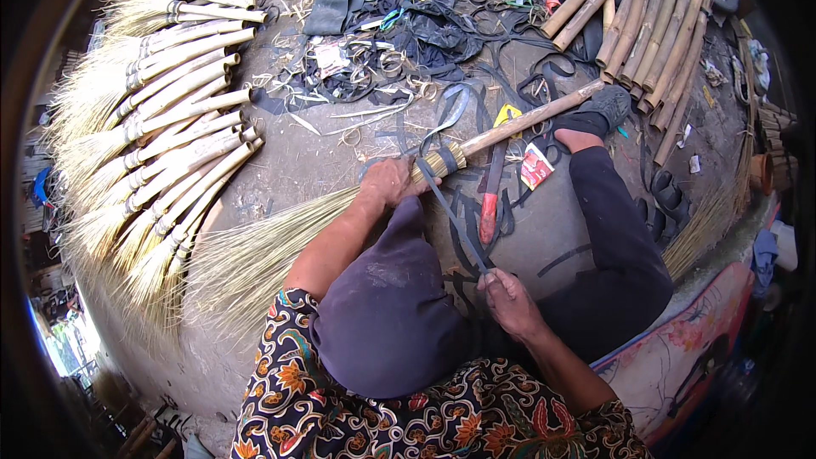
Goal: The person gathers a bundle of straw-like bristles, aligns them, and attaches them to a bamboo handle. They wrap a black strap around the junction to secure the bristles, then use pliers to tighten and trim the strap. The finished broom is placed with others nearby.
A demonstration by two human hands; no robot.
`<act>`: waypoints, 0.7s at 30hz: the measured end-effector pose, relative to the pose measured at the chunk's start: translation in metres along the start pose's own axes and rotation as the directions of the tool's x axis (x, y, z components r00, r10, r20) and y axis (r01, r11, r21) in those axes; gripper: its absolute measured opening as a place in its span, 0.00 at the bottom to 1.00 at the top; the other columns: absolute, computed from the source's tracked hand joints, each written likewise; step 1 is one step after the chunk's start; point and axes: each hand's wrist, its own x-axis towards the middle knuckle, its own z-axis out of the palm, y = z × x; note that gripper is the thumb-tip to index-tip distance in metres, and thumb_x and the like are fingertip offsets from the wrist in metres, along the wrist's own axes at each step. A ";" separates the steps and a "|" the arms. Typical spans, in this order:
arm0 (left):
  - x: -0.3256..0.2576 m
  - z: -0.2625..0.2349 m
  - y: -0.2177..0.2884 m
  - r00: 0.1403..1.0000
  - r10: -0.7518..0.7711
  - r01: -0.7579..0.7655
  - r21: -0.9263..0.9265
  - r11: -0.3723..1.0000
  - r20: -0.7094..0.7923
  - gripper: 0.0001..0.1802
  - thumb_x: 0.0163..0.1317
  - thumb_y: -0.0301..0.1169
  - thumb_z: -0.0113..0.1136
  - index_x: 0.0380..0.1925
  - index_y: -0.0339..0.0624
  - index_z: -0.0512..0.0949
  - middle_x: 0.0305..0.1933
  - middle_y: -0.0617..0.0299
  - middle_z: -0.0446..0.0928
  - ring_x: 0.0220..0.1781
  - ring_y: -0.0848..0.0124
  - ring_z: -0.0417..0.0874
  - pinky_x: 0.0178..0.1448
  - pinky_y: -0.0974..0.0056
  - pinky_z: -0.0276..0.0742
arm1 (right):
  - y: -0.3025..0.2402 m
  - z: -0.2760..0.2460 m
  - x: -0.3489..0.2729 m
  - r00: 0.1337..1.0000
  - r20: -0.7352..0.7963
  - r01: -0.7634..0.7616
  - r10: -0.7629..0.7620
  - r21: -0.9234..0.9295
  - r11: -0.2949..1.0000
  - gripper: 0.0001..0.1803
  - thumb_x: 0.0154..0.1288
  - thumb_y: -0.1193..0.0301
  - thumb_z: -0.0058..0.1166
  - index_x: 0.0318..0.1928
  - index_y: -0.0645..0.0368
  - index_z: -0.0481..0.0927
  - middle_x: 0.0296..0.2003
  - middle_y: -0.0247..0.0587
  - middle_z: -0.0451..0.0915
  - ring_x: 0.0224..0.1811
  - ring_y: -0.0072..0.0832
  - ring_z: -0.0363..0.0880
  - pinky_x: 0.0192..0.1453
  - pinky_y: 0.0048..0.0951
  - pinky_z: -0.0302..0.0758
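A broom lies slanted across the floor, its pale bristles (263,242) fanning to the lower left and its bamboo handle (537,121) pointing to the upper right. My left hand (389,180) is closed round the top of the bristle bundle, beside a dark binding (444,161) near the handle. A dark, flat rubber-like strip (452,218) runs taut from the bundle down to my right hand (512,306), whose fingers are closed on it. My sandalled foot (605,110) is at the handle's far end. Between my legs lies a knife with a red handle (488,219).
Rows of brooms (161,132) line the left side. Bamboo poles (654,21) are stacked at the upper right. Black strips and scraps (425,38) litter the floor ahead. A red-and-white packet (535,167) lies beside the handle. A pinkish-red board (693,331) stands at the lower right.
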 end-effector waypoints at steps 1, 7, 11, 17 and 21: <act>-0.002 -0.005 0.002 1.000 -0.001 0.002 0.011 1.000 -0.004 0.53 0.58 0.78 0.58 0.59 0.36 0.79 0.47 0.37 0.86 0.53 0.41 0.88 0.60 0.44 0.82 | 0.006 -0.002 0.008 0.999 -0.004 0.038 -0.039 -0.113 0.993 0.15 0.84 0.65 0.43 0.41 0.60 0.77 0.26 0.33 0.73 0.29 0.23 0.74 0.36 0.30 0.72; -0.017 -0.040 -0.005 0.989 0.130 -0.104 -0.312 0.944 0.065 0.46 0.60 0.72 0.64 0.53 0.37 0.86 0.41 0.46 0.88 0.48 0.52 0.89 0.56 0.50 0.81 | 0.045 0.000 0.114 0.992 0.069 0.128 -0.109 -0.385 0.914 0.18 0.80 0.64 0.42 0.39 0.63 0.80 0.35 0.53 0.81 0.41 0.48 0.83 0.50 0.44 0.77; -0.027 -0.045 -0.017 0.929 0.283 -0.071 -0.633 0.771 0.239 0.39 0.62 0.64 0.70 0.54 0.38 0.87 0.43 0.62 0.87 0.44 0.73 0.83 0.53 0.63 0.79 | 0.055 0.014 0.198 0.931 0.085 0.347 -0.356 -0.513 0.785 0.13 0.79 0.67 0.44 0.43 0.61 0.80 0.33 0.49 0.80 0.39 0.43 0.81 0.49 0.43 0.76; -0.025 -0.031 -0.026 0.804 0.412 0.204 -0.851 0.484 0.428 0.34 0.63 0.58 0.74 0.55 0.40 0.86 0.48 0.64 0.86 0.49 0.77 0.83 0.56 0.66 0.79 | 0.007 0.014 0.254 0.818 0.219 0.508 -0.532 -0.709 0.488 0.22 0.73 0.65 0.51 0.62 0.60 0.78 0.58 0.54 0.83 0.65 0.49 0.79 0.70 0.45 0.76; -0.017 -0.025 -0.015 0.949 0.232 -0.005 -0.726 0.687 0.214 0.42 0.59 0.62 0.74 0.58 0.36 0.82 0.46 0.56 0.87 0.47 0.65 0.87 0.55 0.58 0.82 | -0.059 0.005 0.226 0.978 0.144 0.205 -0.150 -0.788 0.580 0.21 0.73 0.63 0.54 0.61 0.60 0.80 0.59 0.57 0.82 0.66 0.53 0.79 0.69 0.47 0.75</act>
